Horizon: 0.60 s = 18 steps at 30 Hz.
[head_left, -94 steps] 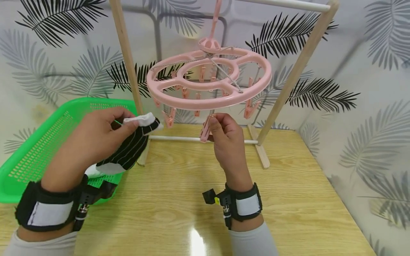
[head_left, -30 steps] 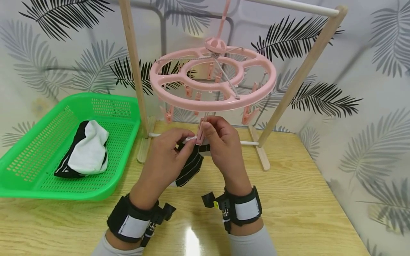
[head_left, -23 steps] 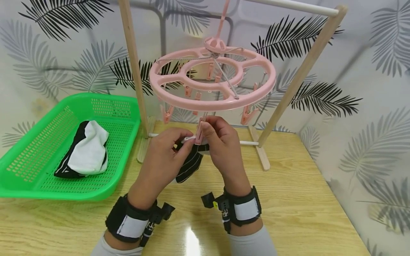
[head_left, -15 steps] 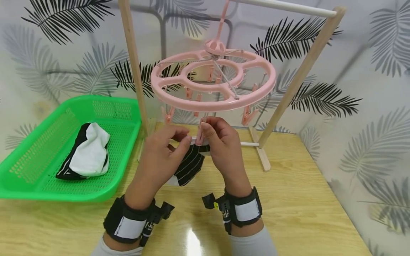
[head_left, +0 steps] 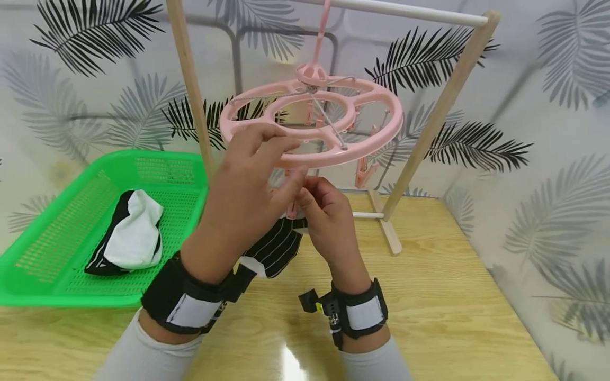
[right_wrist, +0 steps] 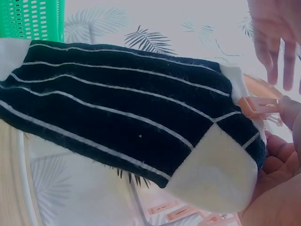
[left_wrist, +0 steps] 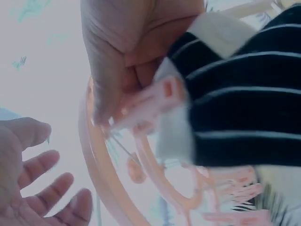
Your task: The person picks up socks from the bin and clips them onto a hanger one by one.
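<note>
A black sock with white stripes hangs below the pink hanger ring. Its white cuff is in the bite of a pink clothespin, as the right wrist view shows. My right hand pinches that clothespin between thumb and fingers, with the sock's white heel beside the palm. My left hand is raised with its fingers spread and holds nothing. It overlaps the ring's near left side in the head view; in the left wrist view its fingers are apart from the ring.
A green basket stands at the left with a black and white cloth item in it. The wooden rack with a white top bar carries the hanger. Other pink clothespins dangle from the ring over the wooden table.
My left hand brought the sock from the left to the clothespin, then let go of the cuff and rose toward the ring. My right hand has stayed on the clothespin.
</note>
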Tool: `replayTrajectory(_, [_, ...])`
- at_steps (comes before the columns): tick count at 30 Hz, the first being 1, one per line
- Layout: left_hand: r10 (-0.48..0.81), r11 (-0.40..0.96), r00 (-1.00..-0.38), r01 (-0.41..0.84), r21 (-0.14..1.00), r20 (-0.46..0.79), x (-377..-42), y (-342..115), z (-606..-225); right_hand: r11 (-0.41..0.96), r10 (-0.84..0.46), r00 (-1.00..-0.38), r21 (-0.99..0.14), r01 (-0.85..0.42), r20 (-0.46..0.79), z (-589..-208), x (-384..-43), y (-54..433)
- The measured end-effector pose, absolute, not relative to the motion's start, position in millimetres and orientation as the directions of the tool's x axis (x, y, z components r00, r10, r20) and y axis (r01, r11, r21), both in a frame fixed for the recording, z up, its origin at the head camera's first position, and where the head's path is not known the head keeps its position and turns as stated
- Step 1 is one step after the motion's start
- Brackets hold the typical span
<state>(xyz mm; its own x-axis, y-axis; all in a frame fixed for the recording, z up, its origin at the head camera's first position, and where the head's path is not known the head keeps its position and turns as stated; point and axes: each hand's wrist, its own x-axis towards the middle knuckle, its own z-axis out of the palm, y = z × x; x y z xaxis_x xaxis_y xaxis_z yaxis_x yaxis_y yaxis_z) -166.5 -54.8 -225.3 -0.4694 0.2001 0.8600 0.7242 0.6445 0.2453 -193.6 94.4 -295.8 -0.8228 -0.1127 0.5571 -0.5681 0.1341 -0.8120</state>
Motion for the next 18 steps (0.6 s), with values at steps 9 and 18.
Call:
replayTrajectory(9, [0.313, 0.751, -0.688, 0.601, 0.272, 0.655, -160.6, -24.0, -206.9, 0.237, -0.111, -0.785, -0.750, -0.617, 0.610, -299.0, -192.9, 93.3])
replayTrajectory(18, [0.280, 0.765, -0.689, 0.581, 0.278, 0.668, -163.8, -25.9, -211.8, 0.214, -0.103, -0.830, -0.803, -0.556, 0.548, -299.9, -192.4, 90.6])
